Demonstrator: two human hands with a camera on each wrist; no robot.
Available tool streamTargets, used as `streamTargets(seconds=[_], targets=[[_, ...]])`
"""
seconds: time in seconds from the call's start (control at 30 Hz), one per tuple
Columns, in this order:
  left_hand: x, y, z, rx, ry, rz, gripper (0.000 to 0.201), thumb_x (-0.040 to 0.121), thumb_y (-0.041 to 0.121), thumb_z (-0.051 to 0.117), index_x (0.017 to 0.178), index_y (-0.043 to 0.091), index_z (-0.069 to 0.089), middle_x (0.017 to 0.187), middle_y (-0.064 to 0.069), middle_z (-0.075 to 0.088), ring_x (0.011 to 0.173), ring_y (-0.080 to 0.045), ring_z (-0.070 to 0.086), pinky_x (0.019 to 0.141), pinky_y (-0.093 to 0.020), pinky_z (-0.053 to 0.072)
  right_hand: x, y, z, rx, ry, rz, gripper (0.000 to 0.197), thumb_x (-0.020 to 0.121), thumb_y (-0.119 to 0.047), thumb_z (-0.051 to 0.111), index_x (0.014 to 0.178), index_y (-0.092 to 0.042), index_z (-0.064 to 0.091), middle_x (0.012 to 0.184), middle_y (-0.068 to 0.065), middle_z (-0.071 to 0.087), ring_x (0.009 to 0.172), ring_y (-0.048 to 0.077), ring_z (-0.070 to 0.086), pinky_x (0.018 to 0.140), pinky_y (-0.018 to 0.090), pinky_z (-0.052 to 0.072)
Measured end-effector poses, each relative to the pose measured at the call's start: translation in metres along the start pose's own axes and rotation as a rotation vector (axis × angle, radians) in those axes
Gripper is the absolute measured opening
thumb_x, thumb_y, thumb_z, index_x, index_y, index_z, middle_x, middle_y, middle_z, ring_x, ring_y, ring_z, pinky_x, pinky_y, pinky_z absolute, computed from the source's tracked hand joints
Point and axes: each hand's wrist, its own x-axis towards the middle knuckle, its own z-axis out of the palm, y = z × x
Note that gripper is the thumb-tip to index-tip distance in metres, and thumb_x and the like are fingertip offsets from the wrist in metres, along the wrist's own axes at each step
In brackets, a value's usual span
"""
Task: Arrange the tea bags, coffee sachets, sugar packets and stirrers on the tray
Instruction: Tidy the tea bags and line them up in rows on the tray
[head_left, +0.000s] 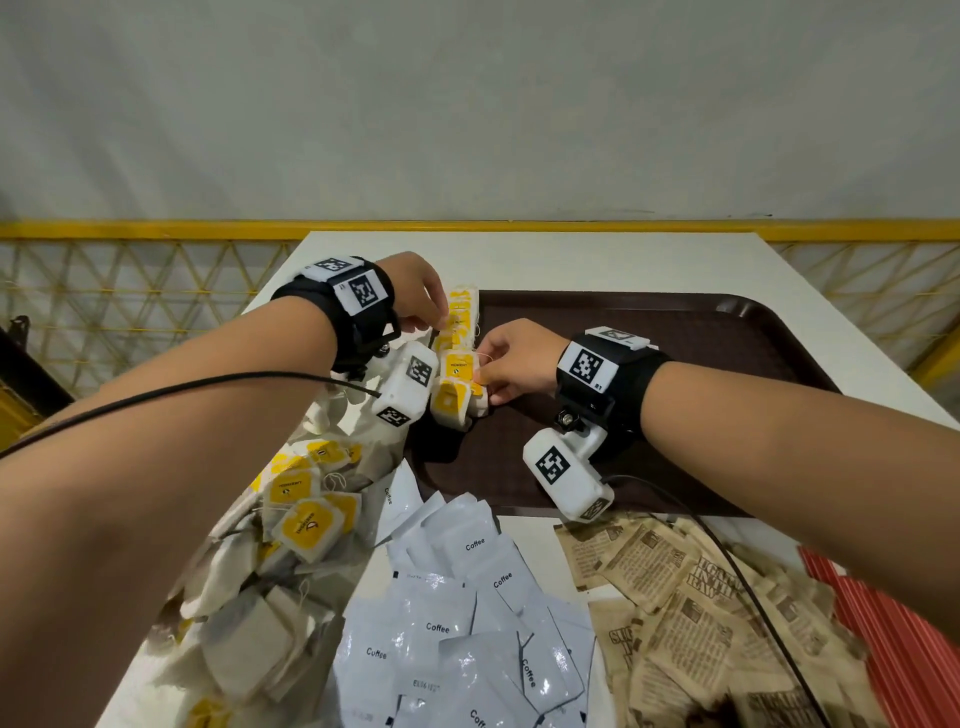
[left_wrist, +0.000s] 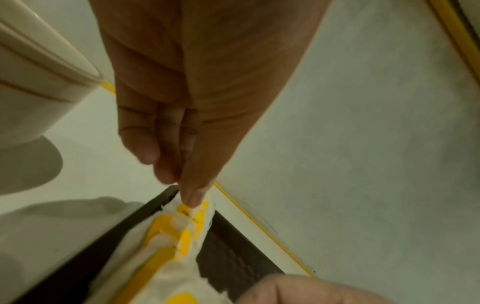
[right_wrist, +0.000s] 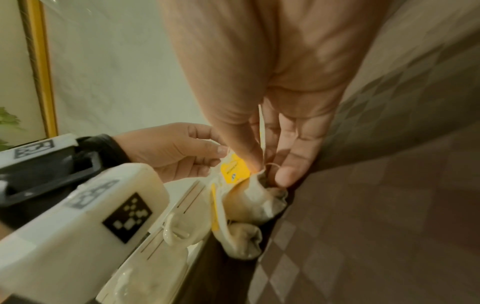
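Note:
A row of yellow-tagged tea bags (head_left: 461, 310) stands along the left edge of the brown tray (head_left: 675, 343). My left hand (head_left: 439, 325) pinches a tea bag in the middle of the row; in the left wrist view its fingertips (left_wrist: 191, 200) meet on the top of a bag (left_wrist: 182, 236). My right hand (head_left: 483, 376) pinches the nearer tea bag (head_left: 457, 366) by its tag and string. The right wrist view shows that hand (right_wrist: 267, 170) holding the yellow tag (right_wrist: 233, 170), with the left hand (right_wrist: 176, 150) just behind it.
Loose tea bags (head_left: 296, 512) are heaped at the near left. White coffee sachets (head_left: 457, 623) lie in front, brown sugar packets (head_left: 701, 613) to their right, red stirrers (head_left: 893, 649) at the far right. A yellow mesh fence (head_left: 130, 291) borders the table.

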Motion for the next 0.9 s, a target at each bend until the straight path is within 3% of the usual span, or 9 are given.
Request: streamTargets(seconds=[0.1, 0.17, 0.23, 0.3, 0.47, 0.63, 0.7, 0.8, 0.9], targets=[[-0.007, -0.002, 0.002, 0.011, -0.099, -0.011, 0.007, 0.082, 0.009, 0.071, 0.089, 0.008, 0.071, 0.074, -0.005, 0.066, 0.06, -0.008, 0.06, 0.05, -0.013, 0.052, -0.001, -0.001, 0.001, -0.01, 0.01, -0.008, 0.016, 0.085, 0.009, 0.06, 0.075, -0.003, 0.058, 0.073, 0.011, 0.054, 0.062, 0.018, 0.058, 0.058, 0.022, 0.056], [-0.009, -0.001, 0.005, 0.05, -0.132, 0.002, 0.012, 0.083, 0.007, 0.069, 0.095, 0.007, 0.072, 0.081, -0.008, 0.069, 0.062, -0.009, 0.061, 0.05, -0.013, 0.052, -0.003, -0.002, 0.003, -0.023, 0.03, -0.025, 0.005, 0.083, 0.01, 0.061, 0.086, 0.007, 0.063, 0.076, 0.014, 0.054, 0.062, 0.017, 0.058, 0.058, 0.02, 0.056], [-0.011, 0.001, 0.008, 0.096, -0.137, 0.009, 0.015, 0.085, 0.007, 0.066, 0.099, 0.009, 0.071, 0.091, -0.013, 0.07, 0.07, -0.014, 0.063, 0.056, -0.017, 0.053, -0.004, -0.002, 0.004, -0.055, 0.057, -0.052, 0.016, 0.082, 0.011, 0.062, 0.098, 0.013, 0.064, 0.08, 0.015, 0.055, 0.062, 0.016, 0.058, 0.058, 0.019, 0.056], [-0.011, 0.003, 0.009, 0.146, -0.147, -0.005, 0.019, 0.085, 0.009, 0.066, 0.103, 0.01, 0.072, 0.096, -0.013, 0.071, 0.074, -0.016, 0.063, 0.065, -0.022, 0.054, -0.006, -0.003, 0.004, -0.087, 0.073, -0.079, 0.018, 0.081, 0.01, 0.063, 0.099, 0.011, 0.065, 0.079, 0.016, 0.058, 0.06, 0.015, 0.058, 0.058, 0.019, 0.055], [-0.014, 0.006, 0.011, 0.242, -0.152, -0.067, 0.025, 0.084, 0.018, 0.071, 0.107, 0.009, 0.07, 0.077, 0.001, 0.061, 0.069, -0.011, 0.056, 0.063, -0.021, 0.048, -0.006, -0.004, 0.004, -0.112, 0.095, -0.099, 0.023, 0.081, 0.009, 0.064, 0.104, 0.005, 0.067, 0.084, 0.014, 0.061, 0.059, 0.012, 0.058, 0.06, 0.021, 0.055], [-0.012, 0.002, 0.011, 0.247, -0.17, -0.133, 0.026, 0.082, 0.021, 0.073, 0.103, 0.007, 0.07, 0.086, -0.008, 0.064, 0.077, -0.02, 0.057, 0.087, -0.039, 0.054, -0.005, -0.002, 0.003, -0.131, 0.094, -0.104, 0.024, 0.081, 0.007, 0.067, 0.104, 0.006, 0.068, 0.092, 0.015, 0.065, 0.069, 0.016, 0.062, 0.072, 0.028, 0.058], [-0.012, 0.002, 0.01, 0.215, -0.174, -0.138, 0.024, 0.083, 0.019, 0.071, 0.103, 0.006, 0.07, 0.096, -0.01, 0.065, 0.083, -0.021, 0.058, 0.09, -0.043, 0.053, -0.005, -0.002, 0.003, -0.153, 0.095, -0.109, 0.024, 0.081, 0.006, 0.068, 0.104, 0.006, 0.068, 0.091, 0.014, 0.065, 0.069, 0.015, 0.062, 0.071, 0.026, 0.058], [-0.013, 0.003, 0.01, 0.189, -0.173, -0.137, 0.025, 0.086, 0.018, 0.067, 0.106, 0.004, 0.068, 0.106, -0.012, 0.067, 0.088, -0.021, 0.059, 0.09, -0.039, 0.053, -0.005, -0.002, 0.003, -0.168, 0.092, -0.117, 0.023, 0.081, 0.006, 0.068, 0.104, 0.005, 0.069, 0.091, 0.013, 0.066, 0.07, 0.016, 0.062, 0.07, 0.026, 0.058], [-0.014, 0.005, 0.012, 0.215, -0.141, -0.13, 0.029, 0.088, 0.017, 0.065, 0.112, 0.001, 0.065, 0.107, -0.011, 0.065, 0.09, -0.019, 0.058, 0.075, -0.028, 0.051, -0.005, -0.002, 0.003, -0.173, 0.086, -0.118, 0.02, 0.081, 0.005, 0.067, 0.1, 0.005, 0.07, 0.093, 0.017, 0.067, 0.077, 0.02, 0.064, 0.081, 0.036, 0.058]])
